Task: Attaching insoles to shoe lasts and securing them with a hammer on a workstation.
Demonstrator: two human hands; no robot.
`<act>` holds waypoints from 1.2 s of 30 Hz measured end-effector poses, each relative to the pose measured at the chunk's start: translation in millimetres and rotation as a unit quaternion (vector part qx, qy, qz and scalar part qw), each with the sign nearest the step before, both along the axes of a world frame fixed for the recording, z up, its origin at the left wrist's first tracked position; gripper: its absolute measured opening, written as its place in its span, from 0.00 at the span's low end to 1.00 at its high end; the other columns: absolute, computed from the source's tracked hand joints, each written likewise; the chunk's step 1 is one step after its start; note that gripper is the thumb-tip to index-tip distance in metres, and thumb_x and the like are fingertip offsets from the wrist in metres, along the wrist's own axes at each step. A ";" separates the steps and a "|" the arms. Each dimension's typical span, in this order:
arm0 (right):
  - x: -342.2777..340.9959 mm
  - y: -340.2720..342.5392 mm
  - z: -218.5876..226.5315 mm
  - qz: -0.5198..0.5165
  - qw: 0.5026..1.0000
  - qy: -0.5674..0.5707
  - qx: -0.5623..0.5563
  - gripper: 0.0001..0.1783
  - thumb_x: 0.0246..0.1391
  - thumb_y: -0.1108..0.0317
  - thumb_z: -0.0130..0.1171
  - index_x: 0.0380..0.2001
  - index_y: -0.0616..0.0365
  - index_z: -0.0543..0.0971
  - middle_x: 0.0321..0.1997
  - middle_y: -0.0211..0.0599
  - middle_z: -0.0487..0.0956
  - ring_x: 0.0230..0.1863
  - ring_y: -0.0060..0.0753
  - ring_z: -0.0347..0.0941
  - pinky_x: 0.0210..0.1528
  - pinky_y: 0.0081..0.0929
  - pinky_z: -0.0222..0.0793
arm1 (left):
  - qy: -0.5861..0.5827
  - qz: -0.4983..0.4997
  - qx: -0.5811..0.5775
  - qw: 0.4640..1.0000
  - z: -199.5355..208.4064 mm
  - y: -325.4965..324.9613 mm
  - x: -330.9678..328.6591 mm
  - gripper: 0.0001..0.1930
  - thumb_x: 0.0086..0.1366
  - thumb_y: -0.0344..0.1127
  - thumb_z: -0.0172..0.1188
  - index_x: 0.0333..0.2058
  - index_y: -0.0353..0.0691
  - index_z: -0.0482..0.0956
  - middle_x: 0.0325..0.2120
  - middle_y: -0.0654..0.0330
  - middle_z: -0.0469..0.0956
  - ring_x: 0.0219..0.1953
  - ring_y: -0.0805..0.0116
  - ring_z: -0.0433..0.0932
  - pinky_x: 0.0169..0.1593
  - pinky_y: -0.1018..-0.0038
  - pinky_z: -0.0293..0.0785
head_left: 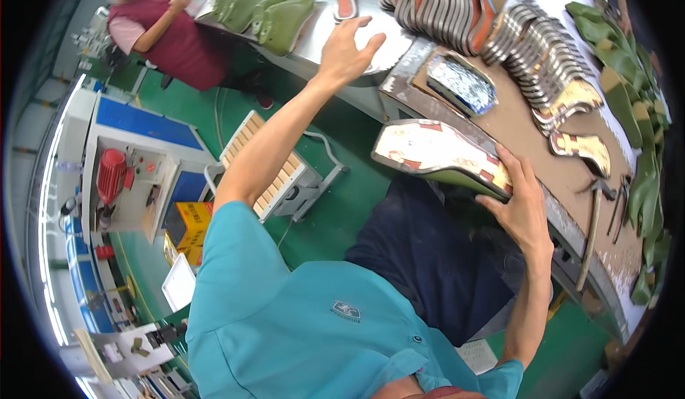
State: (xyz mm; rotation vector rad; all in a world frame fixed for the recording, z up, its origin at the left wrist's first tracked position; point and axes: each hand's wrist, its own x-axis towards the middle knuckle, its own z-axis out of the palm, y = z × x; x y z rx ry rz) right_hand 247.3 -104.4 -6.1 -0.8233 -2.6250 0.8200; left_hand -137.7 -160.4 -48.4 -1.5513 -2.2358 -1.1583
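My right hand [521,203] grips one end of a shoe form [435,145], thumb below and fingers over its edge. The form lies sole up, its pale underside patched with red-brown and green leather showing along its lower side. My left hand [346,53] stretches out over the far tabletop, thumb and fingers apart, with nothing in it. Just beyond its fingertips is a single metal-edged, sole-shaped plate [345,1]; whether they touch I cannot tell. To the right of that hand stands a long row of similar plates [442,6].
A second row of metal-edged pieces [535,56] and a foil-topped block [460,81] occupy the bench. A hammer [592,228] and pincers [619,210] lie at right, beside green leather uppers [646,178]. Green-covered forms [282,17] stand at far left, near another person [175,38]. A slatted rack [275,178] stands below my left arm.
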 end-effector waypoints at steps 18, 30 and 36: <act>-5.7 -0.8 -15.8 -0.015 0.996 0.091 0.015 0.45 0.24 0.70 0.77 0.53 0.56 0.71 0.42 0.42 0.73 0.41 0.48 0.73 0.42 0.39 0.70 | -0.054 0.190 -0.069 0.978 -40.1 111.4 -61.9 0.31 0.45 0.46 0.63 0.52 0.50 0.77 0.50 0.41 0.69 0.54 0.48 0.69 0.57 0.63 0.65; -5.7 -8.2 -14.2 -0.027 0.995 0.096 0.015 0.43 0.26 0.71 0.76 0.52 0.59 0.71 0.40 0.45 0.72 0.41 0.50 0.73 0.41 0.39 0.70 | 0.305 0.310 -0.184 0.882 -2.9 -54.1 -117.6 0.40 0.49 0.45 0.68 0.61 0.50 0.63 0.64 0.58 0.55 0.64 0.44 0.54 0.62 0.50 0.55; -3.9 -8.8 -13.0 -0.028 0.996 0.077 0.015 0.41 0.27 0.71 0.76 0.51 0.59 0.71 0.41 0.44 0.72 0.41 0.50 0.73 0.41 0.39 0.70 | 0.280 0.298 -0.230 0.883 -4.9 -62.2 -166.0 0.35 0.53 0.44 0.65 0.60 0.50 0.64 0.66 0.57 0.53 0.65 0.41 0.51 0.63 0.46 0.52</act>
